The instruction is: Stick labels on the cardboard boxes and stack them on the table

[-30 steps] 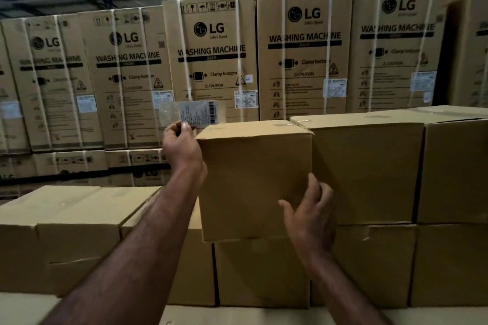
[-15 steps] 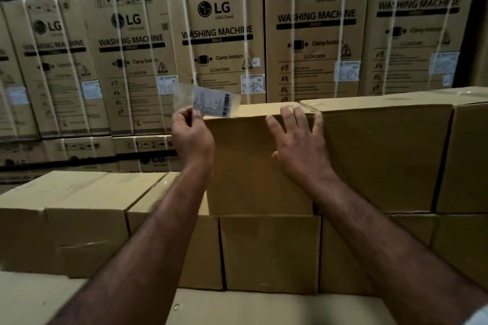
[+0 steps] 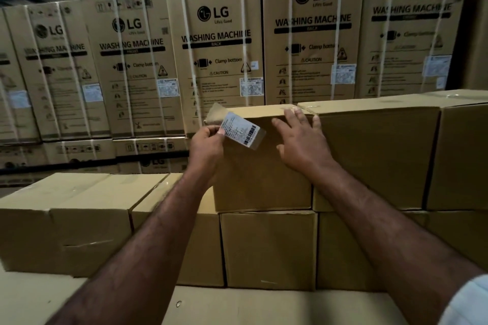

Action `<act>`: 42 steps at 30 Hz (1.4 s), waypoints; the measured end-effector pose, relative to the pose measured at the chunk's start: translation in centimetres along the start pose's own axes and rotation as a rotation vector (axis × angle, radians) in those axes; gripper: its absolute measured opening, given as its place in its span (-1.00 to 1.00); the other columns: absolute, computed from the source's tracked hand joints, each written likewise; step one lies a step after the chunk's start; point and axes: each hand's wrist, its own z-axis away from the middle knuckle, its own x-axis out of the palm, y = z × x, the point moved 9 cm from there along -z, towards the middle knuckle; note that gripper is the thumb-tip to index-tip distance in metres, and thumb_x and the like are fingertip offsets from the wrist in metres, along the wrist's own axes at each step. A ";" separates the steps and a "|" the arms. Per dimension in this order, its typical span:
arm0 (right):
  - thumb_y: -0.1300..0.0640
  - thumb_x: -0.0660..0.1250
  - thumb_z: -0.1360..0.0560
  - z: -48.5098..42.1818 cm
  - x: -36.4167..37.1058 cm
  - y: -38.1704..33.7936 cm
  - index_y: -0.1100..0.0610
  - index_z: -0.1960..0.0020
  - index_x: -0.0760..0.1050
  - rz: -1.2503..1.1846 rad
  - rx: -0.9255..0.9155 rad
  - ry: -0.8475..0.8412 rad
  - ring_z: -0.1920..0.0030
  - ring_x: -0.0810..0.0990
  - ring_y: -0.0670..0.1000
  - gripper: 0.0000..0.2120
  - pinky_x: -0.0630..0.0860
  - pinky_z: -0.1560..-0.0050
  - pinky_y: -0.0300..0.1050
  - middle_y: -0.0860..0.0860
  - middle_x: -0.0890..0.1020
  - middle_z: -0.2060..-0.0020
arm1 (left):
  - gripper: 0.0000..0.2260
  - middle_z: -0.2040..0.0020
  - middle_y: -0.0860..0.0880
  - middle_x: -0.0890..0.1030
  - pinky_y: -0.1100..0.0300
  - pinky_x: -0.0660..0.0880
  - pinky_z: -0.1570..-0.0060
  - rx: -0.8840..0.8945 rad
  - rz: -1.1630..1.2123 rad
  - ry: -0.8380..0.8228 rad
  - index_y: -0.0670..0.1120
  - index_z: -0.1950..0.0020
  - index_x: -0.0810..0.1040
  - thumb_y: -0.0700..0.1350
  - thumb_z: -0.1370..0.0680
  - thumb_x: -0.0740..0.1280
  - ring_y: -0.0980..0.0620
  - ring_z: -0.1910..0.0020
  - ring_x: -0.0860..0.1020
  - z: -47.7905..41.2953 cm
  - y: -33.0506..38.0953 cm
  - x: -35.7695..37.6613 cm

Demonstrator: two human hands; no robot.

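Landmark was the top box [image 3: 264,179], second tier, sitting on a lower box [image 3: 269,248].

- Left hand [image 3: 208,148]: at the top box's upper-left corner, thumb and fingers pinching the left end of the label [image 3: 241,129]. Nothing else in that hand.
- Label: tilted, barcode end pointing down-right, in front of the front face just under the top edge. Couldn't tell if it was touching the cardboard. A clear flap [image 3: 215,115] stuck out up-left past the box's left edge.
- Right hand [image 3: 301,145]: fingers straight and spread, flat on the upper-right of the front face, fingertips at the top edge. It gripped nothing.
- Right edge of the top box butted against the neighbour box [image 3: 375,150], with only a thin seam between them.
- Left edge was free, with open air above the single-tier boxes [image 3: 89,224] on that side.
- Bottom edge ran roughly flush with the lower box's front.
- Table [image 3: 237,309] showed bare in front of the stack, under both forearms.
- Strapped washing machine cartons [image 3: 219,47] formed a wall well behind the top box.
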 end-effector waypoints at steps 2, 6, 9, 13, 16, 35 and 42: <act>0.01 0.23 -0.61 0.5 -2.2 -0.1 0.03 -0.39 0.43 -0.229 0.031 0.082 -0.46 0.34 0.10 -0.63 0.12 -0.51 0.27 0.07 0.45 -0.40 | -0.85 -0.06 -0.04 0.63 0.19 0.47 0.19 0.009 -0.011 -0.031 -0.06 -0.16 0.57 -0.09 -0.65 0.25 0.04 -0.03 0.57 1.3 0.9 -0.1; -0.13 0.21 -0.62 2.6 -5.5 -0.9 0.10 0.02 0.61 -0.873 0.197 0.019 0.16 0.64 0.03 -0.65 0.57 0.18 -0.02 -0.02 0.65 0.23 | -0.90 0.02 0.00 0.64 0.13 0.52 0.12 0.035 -0.033 -0.121 -0.03 -0.08 0.59 -0.11 -0.64 0.28 0.07 0.02 0.57 4.4 2.1 -0.4; -0.08 0.38 -0.54 4.7 -7.4 -3.1 0.09 0.01 0.61 -0.933 0.146 -0.078 0.11 0.68 -0.03 -0.77 0.67 0.14 -0.04 -0.01 0.67 0.14 | -0.92 0.08 -0.04 0.65 0.08 0.51 0.12 0.043 -0.012 -0.198 -0.04 0.00 0.61 -0.10 -0.62 0.32 0.01 0.07 0.56 7.2 2.6 -0.6; 0.11 0.45 -0.51 8.4 -9.8 -3.6 0.09 0.06 0.61 -0.916 0.178 -0.104 0.08 0.68 -0.04 -0.94 0.67 0.09 -0.06 0.01 0.67 0.11 | -0.90 0.07 -0.10 0.68 0.02 0.56 0.04 0.006 0.079 -0.278 -0.07 0.00 0.63 -0.07 -0.60 0.35 -0.03 0.07 0.61 11.3 2.6 -1.2; 0.15 0.45 -0.50 11.7 -10.6 -3.2 0.10 0.10 0.61 -0.901 0.254 -0.134 0.14 0.69 -0.04 -0.96 0.65 0.15 -0.10 0.02 0.69 0.16 | -0.90 0.08 -0.14 0.70 0.00 0.58 0.07 -0.060 0.183 -0.326 -0.10 -0.02 0.63 -0.11 -0.60 0.35 -0.04 0.13 0.63 14.1 1.9 -0.7; 0.25 0.34 -0.55 54.2 -14.0 6.4 0.13 0.11 0.58 -1.000 1.142 -0.202 0.40 0.48 -0.07 -0.92 0.45 0.35 -0.22 0.06 0.60 0.35 | -0.83 0.25 -0.07 0.59 0.00 0.60 0.00 -0.396 0.257 -0.981 -0.11 0.05 0.42 -0.34 -0.55 0.36 -0.01 0.29 0.57 46.5 -10.0 11.0; 0.34 0.29 -0.53 72.7 -18.3 9.3 0.20 0.17 0.53 -0.972 1.457 -0.147 0.44 0.41 -0.04 -0.87 0.31 0.49 -0.24 0.11 0.51 0.41 | -0.82 0.30 -0.08 0.56 0.17 0.61 0.20 -0.458 0.112 -1.387 -0.16 0.07 0.44 -0.42 -0.55 0.32 0.02 0.35 0.61 63.5 -13.0 15.8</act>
